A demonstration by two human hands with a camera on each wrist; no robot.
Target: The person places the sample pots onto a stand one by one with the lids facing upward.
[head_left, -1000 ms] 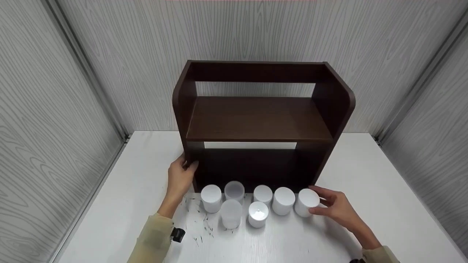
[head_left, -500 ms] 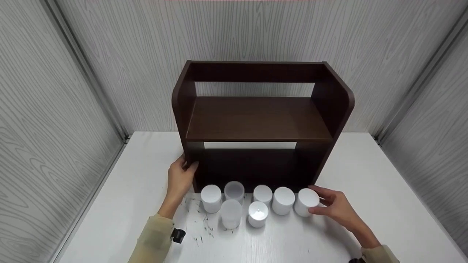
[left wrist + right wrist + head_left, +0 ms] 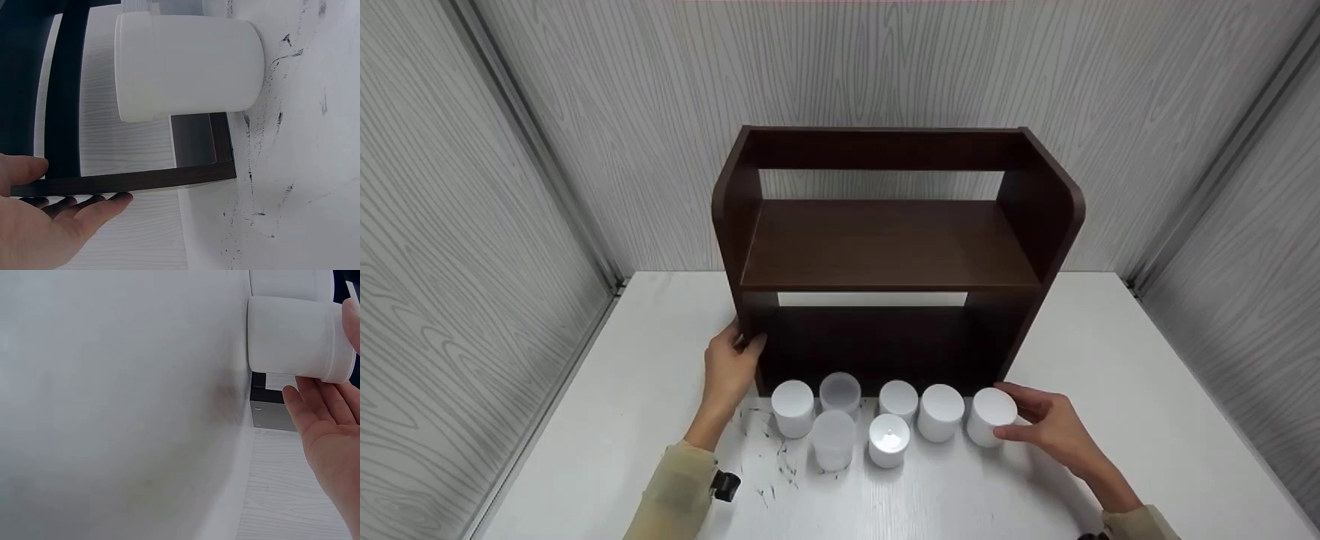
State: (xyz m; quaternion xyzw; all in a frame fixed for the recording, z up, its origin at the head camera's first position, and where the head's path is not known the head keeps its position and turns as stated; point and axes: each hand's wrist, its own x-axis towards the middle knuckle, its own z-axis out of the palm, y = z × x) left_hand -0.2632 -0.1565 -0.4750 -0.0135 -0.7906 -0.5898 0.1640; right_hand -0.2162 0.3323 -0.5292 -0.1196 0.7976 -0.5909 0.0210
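By the brown shelf (image 3: pixel 889 244) stand two cloudy cups (image 3: pixel 834 442) and five round white jars (image 3: pixel 941 414); left hand (image 3: pixel 729 369) pinches shelf, right hand (image 3: pixel 1054 429) grips end jar (image 3: pixel 988 417).

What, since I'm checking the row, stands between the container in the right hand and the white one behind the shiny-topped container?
One more white container stands beside the held container; the head view shows it.
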